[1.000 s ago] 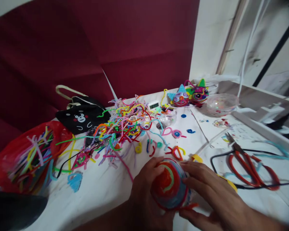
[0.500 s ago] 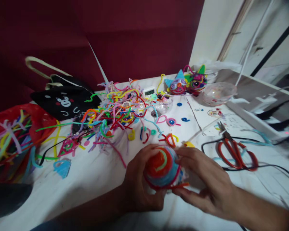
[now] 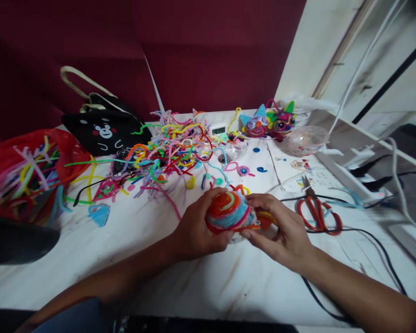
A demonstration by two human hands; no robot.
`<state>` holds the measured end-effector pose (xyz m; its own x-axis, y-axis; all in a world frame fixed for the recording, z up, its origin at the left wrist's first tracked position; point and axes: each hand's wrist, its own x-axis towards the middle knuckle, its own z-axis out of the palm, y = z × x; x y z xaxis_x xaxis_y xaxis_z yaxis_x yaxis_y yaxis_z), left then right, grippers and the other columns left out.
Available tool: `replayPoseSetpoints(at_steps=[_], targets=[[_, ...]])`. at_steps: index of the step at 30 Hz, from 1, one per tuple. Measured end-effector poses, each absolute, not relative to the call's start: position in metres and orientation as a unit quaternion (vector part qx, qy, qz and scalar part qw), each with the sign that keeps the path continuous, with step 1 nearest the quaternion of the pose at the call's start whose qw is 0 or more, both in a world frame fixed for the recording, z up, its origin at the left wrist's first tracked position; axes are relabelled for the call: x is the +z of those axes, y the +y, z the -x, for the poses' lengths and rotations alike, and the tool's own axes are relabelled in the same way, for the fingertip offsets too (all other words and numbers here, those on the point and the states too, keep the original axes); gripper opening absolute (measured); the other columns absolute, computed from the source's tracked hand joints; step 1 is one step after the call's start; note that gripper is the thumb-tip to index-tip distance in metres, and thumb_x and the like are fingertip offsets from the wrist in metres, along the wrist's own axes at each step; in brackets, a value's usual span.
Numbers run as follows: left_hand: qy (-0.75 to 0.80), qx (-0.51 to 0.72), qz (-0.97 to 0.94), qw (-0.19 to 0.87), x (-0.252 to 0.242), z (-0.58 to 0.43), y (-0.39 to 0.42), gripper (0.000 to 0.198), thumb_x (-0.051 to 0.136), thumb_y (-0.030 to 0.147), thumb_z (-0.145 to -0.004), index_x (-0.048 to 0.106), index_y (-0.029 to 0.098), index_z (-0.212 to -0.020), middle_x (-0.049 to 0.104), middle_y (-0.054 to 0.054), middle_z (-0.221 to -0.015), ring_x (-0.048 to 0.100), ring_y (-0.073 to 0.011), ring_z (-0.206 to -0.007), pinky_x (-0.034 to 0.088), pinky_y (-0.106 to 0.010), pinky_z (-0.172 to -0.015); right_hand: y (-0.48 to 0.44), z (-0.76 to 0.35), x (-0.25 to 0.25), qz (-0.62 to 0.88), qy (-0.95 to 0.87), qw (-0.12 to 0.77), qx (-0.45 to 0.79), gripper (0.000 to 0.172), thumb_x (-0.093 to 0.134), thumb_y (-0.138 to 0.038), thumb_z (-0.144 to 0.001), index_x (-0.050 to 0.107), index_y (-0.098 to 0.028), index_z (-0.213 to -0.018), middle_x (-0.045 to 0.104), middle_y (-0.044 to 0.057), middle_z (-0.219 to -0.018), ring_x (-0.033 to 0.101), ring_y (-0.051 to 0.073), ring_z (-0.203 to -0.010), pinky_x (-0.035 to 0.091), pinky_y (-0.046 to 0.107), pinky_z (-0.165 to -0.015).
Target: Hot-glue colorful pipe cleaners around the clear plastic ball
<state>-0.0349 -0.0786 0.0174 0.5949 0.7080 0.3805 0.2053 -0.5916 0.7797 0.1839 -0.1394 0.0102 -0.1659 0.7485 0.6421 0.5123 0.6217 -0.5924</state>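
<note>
Between my hands is a ball wrapped in pipe cleaners (image 3: 229, 212), with an orange top, a light green curl, blue bands and a pink-red line. My left hand (image 3: 197, 226) is wrapped round its left side, the thumb low at the front. An orange pipe cleaner (image 3: 251, 227) lies across the ball's lower front right. My right hand (image 3: 282, 229) pinches at that end, thumb below and fingers at the ball's right side. Part of the ball's underside looks clear or whitish. A yellow-orange piece (image 3: 266, 217) shows behind the right hand's fingers.
Loose pipe cleaners (image 3: 173, 152) heap up at the back beside a digital timer (image 3: 218, 131). Red-handled scissors (image 3: 319, 212) and black cables lie right. Two decorated cat-face balls (image 3: 256, 126), a clear plastic shell (image 3: 307, 140), a red bag (image 3: 72, 148) and a blue triangle (image 3: 99, 214) are around.
The view has shifted, and more of the table's near edge shows. The ball has tilted, so its orange top appears flatter. Both hands keep their hold.
</note>
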Motion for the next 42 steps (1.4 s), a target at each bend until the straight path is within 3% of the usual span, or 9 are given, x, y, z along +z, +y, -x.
replayPoseSetpoints(at_steps=[6,20,29,33,35,38,42], targets=[[0.294,0.34,-0.811,0.374,0.026,0.037,-0.083,0.065,0.079,0.028,-0.069,0.051,0.02,-0.128,0.065,-0.012,-0.127,0.067,-0.0278,-0.112,0.055,-0.037,-0.094,-0.141,-0.182,0.008,0.419,-0.74,0.5,0.164,0.039,0.076,-0.033,-0.087,0.058,-0.023,-0.12,0.066,0.012,-0.114,0.067,0.025,-0.103,0.059,0.038,-0.084],[0.26,0.391,-0.803,0.367,0.017,0.043,-0.084,0.059,0.076,0.029,-0.07,0.056,0.02,-0.124,0.068,-0.013,-0.124,0.068,-0.0283,-0.11,0.054,-0.04,-0.098,-0.141,-0.177,0.01,0.409,-0.744,0.49,0.196,0.036,0.074,-0.025,-0.088,0.059,-0.021,-0.121,0.065,0.009,-0.112,0.063,0.021,-0.103,0.051,0.033,-0.086],[0.243,0.421,-0.797,0.359,0.012,0.047,-0.084,0.065,0.077,0.027,-0.068,0.055,0.023,-0.129,0.065,-0.011,-0.126,0.065,-0.0284,-0.113,0.052,-0.038,-0.098,-0.143,-0.177,0.014,0.38,-0.756,0.491,0.207,0.045,0.074,-0.018,-0.088,0.056,-0.02,-0.129,0.063,0.011,-0.122,0.059,0.022,-0.116,0.049,0.034,-0.099],[0.266,0.428,-0.78,0.371,0.013,0.05,-0.081,0.063,0.078,0.026,-0.067,0.057,0.022,-0.126,0.066,-0.011,-0.124,0.065,-0.0284,-0.11,0.052,-0.037,-0.096,-0.142,-0.185,0.018,0.391,-0.764,0.482,0.177,0.038,0.071,-0.021,-0.09,0.057,-0.021,-0.126,0.065,0.012,-0.122,0.061,0.023,-0.117,0.051,0.034,-0.098],[0.295,0.438,-0.753,0.393,0.013,0.053,-0.078,0.063,0.078,0.026,-0.068,0.057,0.022,-0.126,0.066,-0.009,-0.123,0.065,-0.0278,-0.11,0.051,-0.036,-0.095,-0.142,-0.194,0.021,0.425,-0.769,0.456,0.14,0.029,0.068,-0.024,-0.092,0.059,-0.022,-0.12,0.068,0.01,-0.114,0.066,0.022,-0.107,0.055,0.032,-0.091],[0.324,0.46,-0.698,0.444,0.01,0.057,-0.071,0.059,0.077,0.028,-0.071,0.057,0.024,-0.126,0.064,-0.008,-0.125,0.063,-0.0273,-0.114,0.051,-0.034,-0.095,-0.142,-0.211,0.025,0.501,-0.791,0.339,0.087,0.015,0.063,-0.029,-0.095,0.062,-0.024,-0.109,0.073,0.006,-0.099,0.073,0.02,-0.086,0.058,0.029,-0.074],[0.342,0.486,-0.635,0.495,0.003,0.059,-0.06,0.057,0.078,0.033,-0.072,0.056,0.024,-0.124,0.063,-0.007,-0.123,0.062,-0.0261,-0.112,0.05,-0.035,-0.094,-0.143,-0.231,0.026,0.539,-0.832,0.129,0.036,0.018,0.053,-0.033,-0.097,0.063,-0.026,-0.111,0.075,0.007,-0.096,0.075,0.024,-0.075,0.058,0.033,-0.057]])
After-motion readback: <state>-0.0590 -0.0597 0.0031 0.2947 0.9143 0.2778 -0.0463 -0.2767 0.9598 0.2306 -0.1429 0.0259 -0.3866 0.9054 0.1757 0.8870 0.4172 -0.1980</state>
